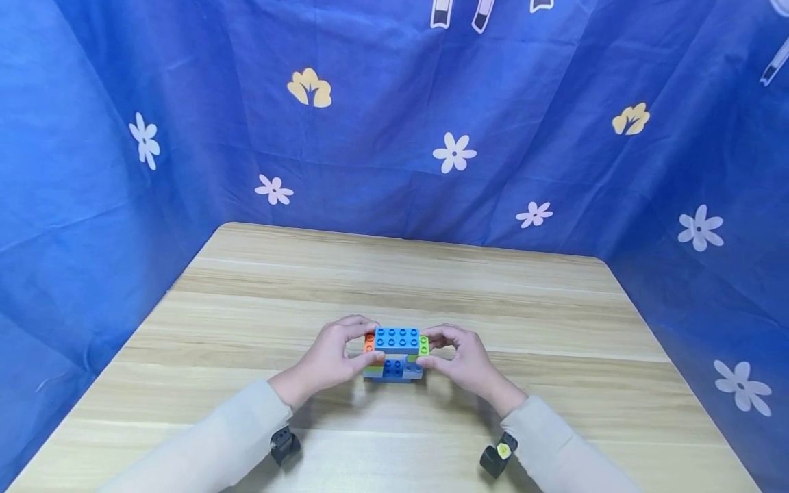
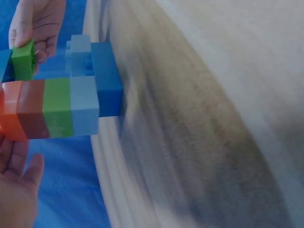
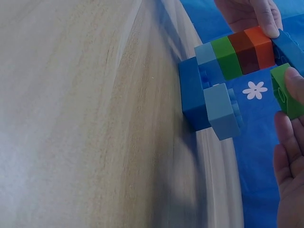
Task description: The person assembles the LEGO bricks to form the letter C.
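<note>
A stack of toy building bricks stands near the middle of the table, on a dark blue brick (image 3: pixel 192 97). At its left end a column rises: light blue, green (image 2: pixel 58 107), brown (image 2: pixel 33 109) and orange (image 1: pixel 369 342). A lone light blue brick (image 3: pixel 221 111) sits on the right end. Across the top lies a long blue brick (image 1: pixel 397 340), with a lime green brick (image 3: pixel 286 90) under its right end, hollow underside showing above a gap. My left hand (image 1: pixel 329 354) pinches the orange brick between thumb and fingers. My right hand (image 1: pixel 464 361) pinches the lime green brick.
The wood-grain table (image 1: pixel 296 274) extends around the stack. A blue cloth (image 1: pixel 382 137) with white flowers and yellow trees hangs behind and along both sides. Dark wrist devices (image 1: pixel 285 445) sit by the pale sleeves (image 1: pixel 228 438).
</note>
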Demonstrator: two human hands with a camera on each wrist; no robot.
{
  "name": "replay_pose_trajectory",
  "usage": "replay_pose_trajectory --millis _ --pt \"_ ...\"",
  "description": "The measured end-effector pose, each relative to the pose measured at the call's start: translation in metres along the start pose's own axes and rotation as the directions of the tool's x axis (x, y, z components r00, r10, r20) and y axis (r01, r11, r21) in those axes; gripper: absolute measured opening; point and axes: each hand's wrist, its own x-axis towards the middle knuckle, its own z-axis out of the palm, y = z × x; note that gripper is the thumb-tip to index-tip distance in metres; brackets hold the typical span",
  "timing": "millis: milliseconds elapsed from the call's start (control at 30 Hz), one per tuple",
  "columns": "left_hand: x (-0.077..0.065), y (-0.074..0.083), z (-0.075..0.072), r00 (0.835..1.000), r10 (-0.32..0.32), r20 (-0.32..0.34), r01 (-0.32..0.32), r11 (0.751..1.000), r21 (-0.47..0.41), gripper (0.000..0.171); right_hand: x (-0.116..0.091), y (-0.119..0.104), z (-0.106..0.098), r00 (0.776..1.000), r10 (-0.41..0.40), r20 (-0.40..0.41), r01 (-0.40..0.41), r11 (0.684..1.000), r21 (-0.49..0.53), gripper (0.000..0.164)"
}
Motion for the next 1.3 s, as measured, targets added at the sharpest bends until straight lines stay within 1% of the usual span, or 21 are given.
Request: replay_pose_trajectory --millis 100,333,400,567,767,900,933,1067,1133,1167,1300 --pt "0.0009 0.0024 -0.0013 1.0 -0.016 0.017 0.015 1.0 0.026 0.047 -0.0005 0.0006 0.0 1.0 0.008 0.006 -0.008 1.0 0.021 0.038" --pt "0.0031 0.0076 -0.004 0.997 -0.057 0.045 0.054 0.997 0.055 0.05 -0.0003 0.0014 0.0003 0.999 -0.046 -0.011 0.045 0.996 -0.071 0.039" --pt "0.0034 0.0085 -0.0046 0.997 -0.064 0.048 0.061 0.997 0.056 0.05 -0.0003 0.0007 0.0005 0.999 -0.049 -0.017 0.048 0.997 -0.067 0.039" --pt "0.0043 0.0103 -0.0055 0.996 -0.069 0.054 0.066 0.996 0.063 0.049 -0.0024 0.0018 0.0021 0.998 -0.03 -0.046 0.027 0.998 -0.058 0.04" --pt "0.0043 0.0101 -0.0059 0.997 -0.063 0.052 0.059 0.996 0.073 0.049 -0.0032 0.0027 0.0031 0.995 -0.073 -0.069 0.068 0.994 -0.081 0.04" --pt "0.0036 0.0096 -0.0061 0.997 -0.06 0.05 0.056 0.995 0.077 0.049 -0.0027 0.0014 0.0024 0.996 -0.066 -0.056 0.063 0.997 -0.053 0.04" --pt "0.0032 0.0098 -0.0061 0.997 -0.063 0.049 0.059 0.995 0.076 0.049 -0.0027 -0.0023 0.002 0.998 -0.051 -0.049 0.049 0.998 -0.044 0.039" --pt "0.0012 0.0082 -0.0049 0.997 -0.066 0.039 0.064 0.996 0.068 0.05 -0.0032 -0.002 0.0019 0.999 -0.037 -0.023 0.037 0.999 -0.004 0.039" --pt "0.0005 0.007 -0.0042 0.997 -0.067 0.032 0.065 0.996 0.059 0.05 -0.0036 -0.0006 0.0024 1.0 -0.024 -0.011 0.024 1.0 0.002 0.04" --pt "0.0003 0.006 -0.0039 0.997 -0.066 0.028 0.064 0.996 0.054 0.049 -0.0039 0.0035 0.0028 1.0 -0.03 -0.008 0.03 1.0 0.006 0.04" --pt "0.0008 0.0048 -0.0033 0.997 -0.074 0.015 0.074 0.997 0.027 0.048 -0.0043 0.0045 0.003 1.0 -0.015 0.001 0.015 1.0 -0.001 0.041"
